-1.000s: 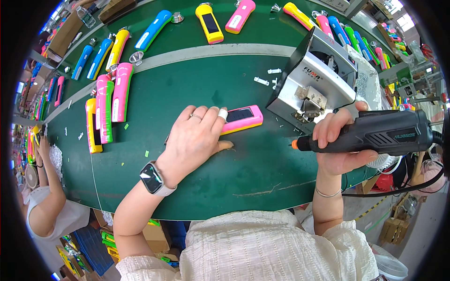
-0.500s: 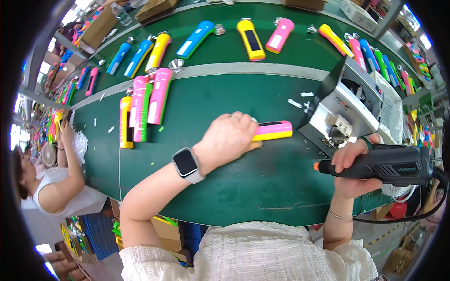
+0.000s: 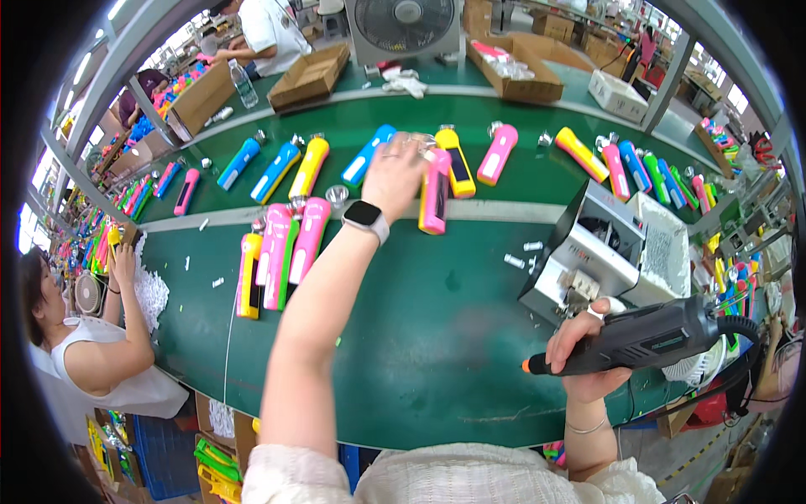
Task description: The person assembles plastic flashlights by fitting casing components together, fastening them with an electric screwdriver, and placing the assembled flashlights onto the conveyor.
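Observation:
My left hand (image 3: 398,173), with a watch on its wrist, reaches out to the far green strip. Its fingers close round the head end of a pink flashlight (image 3: 434,198) with a dark panel and a yellow lower edge. That flashlight lies across the grey divider, beside a yellow flashlight (image 3: 455,163) and a blue flashlight (image 3: 367,157). In my right hand (image 3: 585,349) is a black electric screwdriver (image 3: 651,338), its orange tip pointing left above the near table. Near my left forearm lie several pink, green and yellow flashlights (image 3: 275,252).
A metal-cased machine (image 3: 579,256) stands at the right beside a white tray (image 3: 663,252). More flashlights (image 3: 579,153) line the far strip. Cardboard boxes (image 3: 309,77) and a fan (image 3: 405,25) are at the back. At the left, a co-worker (image 3: 101,344) holds a yellow item.
My left hand has carried the pink flashlight from the near table away to the far strip. The view has tilted up, showing more of the back. The screwdriver stays in my right hand.

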`<state>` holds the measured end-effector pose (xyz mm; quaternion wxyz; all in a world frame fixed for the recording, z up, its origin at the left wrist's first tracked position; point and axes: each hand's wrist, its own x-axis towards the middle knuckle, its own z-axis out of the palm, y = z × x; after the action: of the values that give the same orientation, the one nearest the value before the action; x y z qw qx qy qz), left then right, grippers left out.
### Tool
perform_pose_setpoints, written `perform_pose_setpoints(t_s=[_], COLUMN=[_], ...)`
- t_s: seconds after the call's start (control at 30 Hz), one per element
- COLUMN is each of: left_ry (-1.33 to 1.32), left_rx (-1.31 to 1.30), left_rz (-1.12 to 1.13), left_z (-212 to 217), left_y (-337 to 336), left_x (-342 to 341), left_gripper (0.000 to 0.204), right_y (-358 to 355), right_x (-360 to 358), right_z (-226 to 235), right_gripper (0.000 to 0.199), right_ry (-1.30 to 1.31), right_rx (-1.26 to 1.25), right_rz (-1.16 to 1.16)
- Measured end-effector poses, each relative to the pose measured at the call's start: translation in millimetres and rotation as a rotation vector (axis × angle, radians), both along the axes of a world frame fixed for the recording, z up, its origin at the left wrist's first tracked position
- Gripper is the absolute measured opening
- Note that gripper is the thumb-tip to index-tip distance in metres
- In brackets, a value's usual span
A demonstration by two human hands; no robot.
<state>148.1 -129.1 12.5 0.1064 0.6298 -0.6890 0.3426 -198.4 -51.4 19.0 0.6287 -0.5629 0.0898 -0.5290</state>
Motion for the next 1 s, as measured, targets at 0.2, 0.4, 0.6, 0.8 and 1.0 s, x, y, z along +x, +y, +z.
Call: perform_pose_setpoints(t_s=[0.2, 0.4, 0.6, 0.8, 1.0], left_ry=[0.71, 0.444, 0.258, 0.372, 0.54], left_rx=[0.194, -0.498, 0.382, 0.652, 0.568], left_rz=[0.738, 0.191, -0.174, -0.58, -0.467], left_z=[-41, 11, 39, -16, -22], left_y=[-13, 28, 102, 133, 149], left_x=[80, 31, -119, -180, -160], left_gripper=[0.053, 0.05, 0.046, 0.065, 0.055], right_y=[-2, -23, -51, -68, -47], right_x=[-27, -17, -19, -2, -14], right_z=[-5, 21, 34, 44, 37], right_gripper=[0.093, 0.099, 0.103, 0.093, 0.1], right_ry=[0.053, -0.171, -0.135, 0.189, -0.191], right_rx=[-0.026, -0.098, -0.216, -0.142, -0.185], right_rz=[-0.059, -0.201, -0.22, -0.389, -0.176])
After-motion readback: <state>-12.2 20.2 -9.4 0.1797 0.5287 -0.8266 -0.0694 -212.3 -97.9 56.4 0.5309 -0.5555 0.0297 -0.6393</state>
